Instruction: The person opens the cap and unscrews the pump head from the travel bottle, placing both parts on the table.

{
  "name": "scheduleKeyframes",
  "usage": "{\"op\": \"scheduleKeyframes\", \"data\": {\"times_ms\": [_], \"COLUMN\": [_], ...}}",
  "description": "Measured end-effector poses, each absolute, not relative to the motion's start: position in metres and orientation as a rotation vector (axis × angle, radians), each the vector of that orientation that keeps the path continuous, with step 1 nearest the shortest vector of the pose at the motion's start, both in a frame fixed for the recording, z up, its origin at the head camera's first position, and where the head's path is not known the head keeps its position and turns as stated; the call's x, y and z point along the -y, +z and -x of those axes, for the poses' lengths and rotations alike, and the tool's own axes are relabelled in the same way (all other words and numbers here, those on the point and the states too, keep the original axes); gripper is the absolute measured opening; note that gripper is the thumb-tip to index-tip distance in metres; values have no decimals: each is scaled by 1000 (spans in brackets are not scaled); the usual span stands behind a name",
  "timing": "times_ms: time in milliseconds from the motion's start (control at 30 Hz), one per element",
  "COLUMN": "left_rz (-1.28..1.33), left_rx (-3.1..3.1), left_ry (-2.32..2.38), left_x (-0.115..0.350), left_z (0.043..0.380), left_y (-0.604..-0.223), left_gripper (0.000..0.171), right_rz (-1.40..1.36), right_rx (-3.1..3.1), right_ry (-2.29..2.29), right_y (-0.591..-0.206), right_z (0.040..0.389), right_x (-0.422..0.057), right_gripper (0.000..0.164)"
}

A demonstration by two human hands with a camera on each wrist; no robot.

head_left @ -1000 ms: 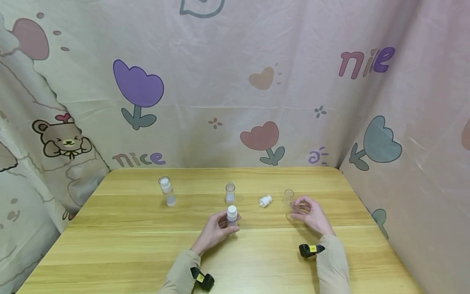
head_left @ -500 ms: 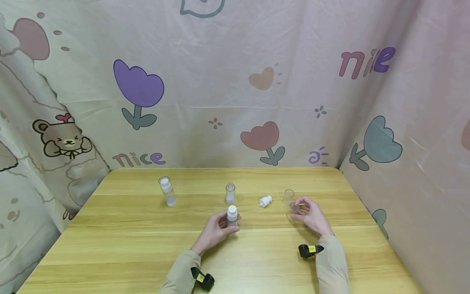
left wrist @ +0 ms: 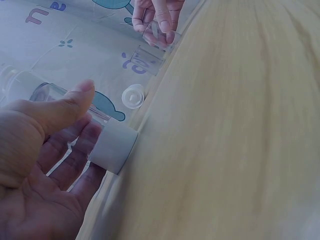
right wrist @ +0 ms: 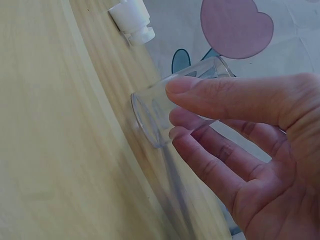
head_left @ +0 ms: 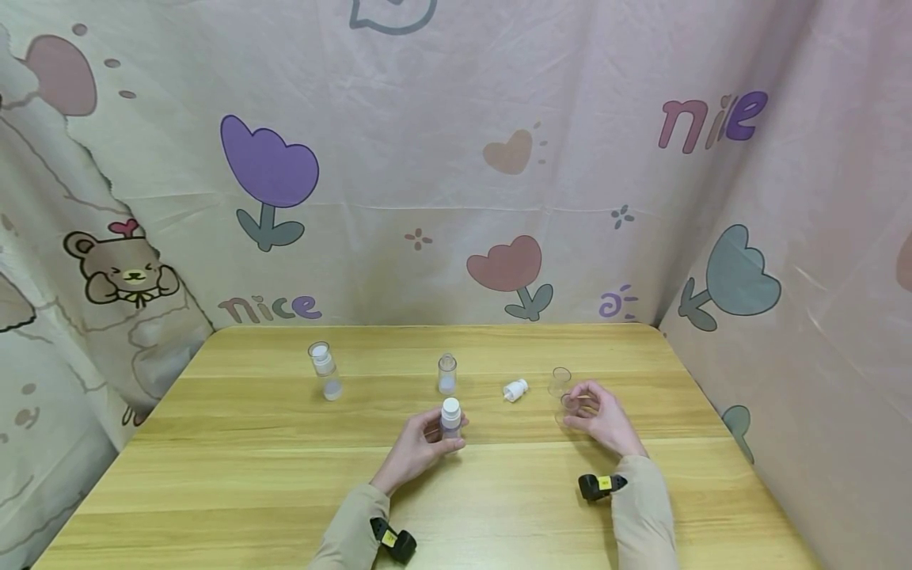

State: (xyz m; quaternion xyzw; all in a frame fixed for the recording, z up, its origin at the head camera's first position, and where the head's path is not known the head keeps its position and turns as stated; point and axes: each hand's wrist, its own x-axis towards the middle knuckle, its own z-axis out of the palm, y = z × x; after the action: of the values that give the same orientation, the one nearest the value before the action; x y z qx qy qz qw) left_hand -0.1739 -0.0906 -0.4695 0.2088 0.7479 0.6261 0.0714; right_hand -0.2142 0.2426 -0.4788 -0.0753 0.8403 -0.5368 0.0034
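My left hand (head_left: 423,443) holds a small pump bottle (head_left: 450,416) upright on the table, thumb on one side and fingers on the other. The bottle has a white top, a clear body and a white base (left wrist: 114,148). Off to the right, my right hand (head_left: 604,419) pinches a clear plastic cap (right wrist: 152,107) between thumb and fingertips, its rim at the tabletop. Just behind it stands another clear cap (head_left: 560,380). A loose white pump head (head_left: 514,390) lies on its side between the hands, farther back.
Behind the left hand, a small bottle without a pump head (head_left: 446,375) stands on the wooden table (head_left: 249,475). Farther left is a bottle with a white top under a clear cap (head_left: 325,372). A printed curtain (head_left: 399,261) hangs along the back and sides.
My right wrist has shifted very slightly left, its fingers still on the clear cap. The left hand and the pump bottle have stayed in place.
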Motion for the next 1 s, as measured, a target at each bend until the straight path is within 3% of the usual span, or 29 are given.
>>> {"op": "scheduleKeyframes", "data": {"times_ms": [533,700,833,1000], "left_rz": [-625,-634,-642,-648], "left_rx": [-2240,-2242,-2253,-2243], "left_ry": [1879,1884,1877,1874], "left_x": [90,91,91,92], "left_z": [174,174,173,173], "left_y": [-469,-469,-467,-468], "left_gripper": [48,47,46,45], "right_rz": [373,403,615,912], "right_rx": [-2931,-2962,-2920,-2863], "right_ry": [-1644,-1846,-1920,-1798], "right_y": [-458,-427,-398,-396], "right_z": [211,201,184,173], "right_x": [-238,-202,-158,-115], "right_gripper": [56,49,42,40]}}
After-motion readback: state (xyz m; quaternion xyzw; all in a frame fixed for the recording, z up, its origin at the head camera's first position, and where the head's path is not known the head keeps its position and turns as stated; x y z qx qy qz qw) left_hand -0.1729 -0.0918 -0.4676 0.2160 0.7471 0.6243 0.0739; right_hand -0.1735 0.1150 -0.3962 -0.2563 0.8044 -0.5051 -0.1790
